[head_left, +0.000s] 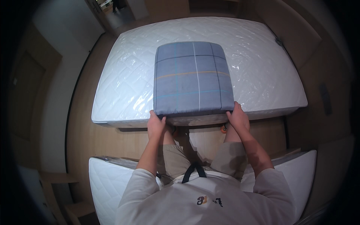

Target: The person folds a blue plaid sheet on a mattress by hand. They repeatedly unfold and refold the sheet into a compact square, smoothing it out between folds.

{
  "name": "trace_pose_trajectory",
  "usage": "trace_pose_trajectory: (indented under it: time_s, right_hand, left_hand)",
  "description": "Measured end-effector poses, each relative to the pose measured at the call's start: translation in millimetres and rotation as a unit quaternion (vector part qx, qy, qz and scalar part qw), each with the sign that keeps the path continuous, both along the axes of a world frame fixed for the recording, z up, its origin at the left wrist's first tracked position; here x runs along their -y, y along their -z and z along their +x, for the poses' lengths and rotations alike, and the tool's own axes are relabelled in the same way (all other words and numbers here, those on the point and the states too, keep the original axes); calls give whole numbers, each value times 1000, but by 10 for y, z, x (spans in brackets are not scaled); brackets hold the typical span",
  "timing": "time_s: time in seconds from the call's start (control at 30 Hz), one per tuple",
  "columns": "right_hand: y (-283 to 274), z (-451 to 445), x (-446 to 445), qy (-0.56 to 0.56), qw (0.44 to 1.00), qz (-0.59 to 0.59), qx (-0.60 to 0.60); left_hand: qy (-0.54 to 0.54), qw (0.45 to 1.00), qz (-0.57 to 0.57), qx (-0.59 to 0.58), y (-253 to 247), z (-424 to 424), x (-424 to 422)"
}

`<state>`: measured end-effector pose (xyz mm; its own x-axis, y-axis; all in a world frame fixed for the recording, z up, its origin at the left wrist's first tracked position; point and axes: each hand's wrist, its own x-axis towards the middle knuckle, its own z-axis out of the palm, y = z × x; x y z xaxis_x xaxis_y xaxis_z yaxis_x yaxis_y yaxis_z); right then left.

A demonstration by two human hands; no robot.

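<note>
A grey checked fabric cushion or folded textile (pixel 187 81), crossed by white, orange, blue and dark lines, lies on a white quilted mattress (pixel 126 81) wrapped in clear plastic. At its near left corner, my left hand (pixel 156 125) grips the edge with the thumb on the inner side. My right hand (pixel 239 116) holds the near right corner in the same way. The fabric's near edge reaches the front edge of the mattress. Its underside and my fingertips below it are hidden.
Behind me is a second plastic-wrapped mattress (pixel 109 180). A wood-look floor (pixel 126 140) runs between the two. Walls stand close on both sides, with a wooden shelf unit (pixel 59 178) at lower left. Through a doorway (pixel 115 12) at the far left, a person's legs show.
</note>
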<state>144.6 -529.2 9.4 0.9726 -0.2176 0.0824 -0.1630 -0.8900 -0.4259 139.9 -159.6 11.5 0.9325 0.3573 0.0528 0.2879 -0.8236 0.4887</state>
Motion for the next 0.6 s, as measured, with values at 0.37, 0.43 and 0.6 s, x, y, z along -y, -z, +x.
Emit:
trace_pose_trajectory:
  time_s: [0.37, 0.43, 0.6]
  right_hand:
    - [94, -1, -20, -130, 970, -123, 164]
    - [95, 19, -49, -143, 969, -118, 164]
    - [157, 140, -66, -93, 981, -78, 149]
  left_hand:
    - [137, 984, -7, 114, 120, 20, -162]
    - [160, 963, -131, 171, -1, 91, -99]
    - [68, 804, -566, 168, -816, 289, 595]
